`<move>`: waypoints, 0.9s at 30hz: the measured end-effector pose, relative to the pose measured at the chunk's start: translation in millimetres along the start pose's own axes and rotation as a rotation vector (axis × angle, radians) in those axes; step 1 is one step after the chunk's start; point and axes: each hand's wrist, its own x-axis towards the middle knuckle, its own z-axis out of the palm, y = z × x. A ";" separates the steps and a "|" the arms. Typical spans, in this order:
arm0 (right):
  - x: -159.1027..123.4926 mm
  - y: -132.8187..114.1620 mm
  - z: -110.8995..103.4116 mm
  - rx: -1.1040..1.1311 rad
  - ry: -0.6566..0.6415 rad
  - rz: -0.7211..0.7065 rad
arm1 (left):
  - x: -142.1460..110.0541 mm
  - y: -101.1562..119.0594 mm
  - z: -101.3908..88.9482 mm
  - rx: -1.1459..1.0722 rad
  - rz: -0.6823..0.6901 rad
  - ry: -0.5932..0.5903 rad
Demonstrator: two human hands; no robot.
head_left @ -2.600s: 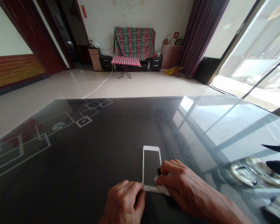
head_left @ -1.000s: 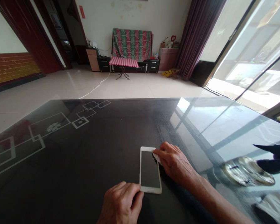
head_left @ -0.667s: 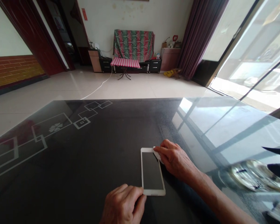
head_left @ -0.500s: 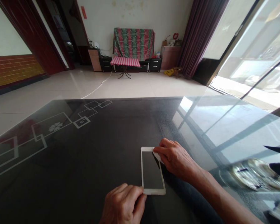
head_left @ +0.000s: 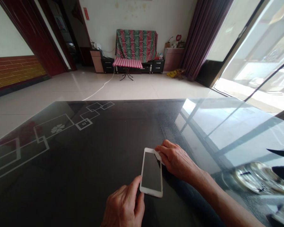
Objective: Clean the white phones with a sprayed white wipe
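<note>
White wipe (head_left: pixel 159 157), pinched in my right hand (head_left: pixel 175 156), touches the phone (head_left: pixel 151 171); my half-open left hand (head_left: pixel 124 203) touches its left edge; wiping seems unfinished.

Phone (head_left: pixel 151 172) on table (head_left: pixel 97 148) (between left hand (head_left: pixel 123 203) and right hand (head_left: pixel 176 159))

The dark, glossy surface (head_left: pixel 104 157) carries pale squares (head_left: pixel 84 124) and flowers (head_left: pixel 57 128) at left, bright reflections (head_left: pixel 241 126) at right. A phone (head_left: pixel 152 172) lies flat on it; well to the phone's right sits a shiny object (head_left: pixel 251 178), partly blurred.
</note>
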 end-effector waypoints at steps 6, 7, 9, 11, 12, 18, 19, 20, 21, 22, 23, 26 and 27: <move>1.5 -2.0 -1.8 -0.023 -0.015 0.027 | 4.0 2.1 -2.0 0.057 0.010 -0.024; 1.5 -2.0 -1.8 -0.022 -0.014 0.025 | 3.6 2.5 -2.2 0.067 0.004 -0.041; 1.4 -2.0 -1.5 -0.013 -0.011 0.022 | 2.0 3.0 -2.0 0.088 -0.005 -0.073; 1.4 -2.2 -1.2 0.005 -0.011 0.026 | 0.1 3.1 -1.5 0.101 -0.006 -0.090; 1.3 -2.5 -1.3 0.013 -0.012 0.031 | -0.7 2.9 -1.2 0.104 -0.005 -0.092; -5.5 -7.9 -5.0 -0.016 -0.064 0.061 | -2.7 1.6 -3.4 0.068 -0.021 -0.143; -7.1 -8.9 -5.7 -0.024 -0.074 0.069 | -3.2 1.7 -4.0 0.060 -0.032 -0.158; -8.4 -9.8 -6.3 -0.030 -0.080 0.079 | -3.8 2.1 -4.6 0.054 -0.048 -0.174; -9.3 -10.6 -6.8 -0.037 -0.085 0.089 | -4.5 2.6 -5.0 0.050 -0.067 -0.188; -9.7 -11.4 -7.3 -0.043 -0.087 0.098 | -5.1 3.4 -5.2 0.050 -0.083 -0.200; -9.6 -12.2 -7.7 -0.048 -0.090 0.106 | -5.6 4.3 -5.3 0.055 -0.098 -0.207; -7.8 -14.9 -8.9 -0.061 -0.103 0.132 | -4.7 8.1 -5.6 0.089 -0.128 -0.221; -7.5 -15.7 -9.2 -0.064 -0.108 0.142 | -3.6 9.6 -5.9 0.098 -0.146 -0.236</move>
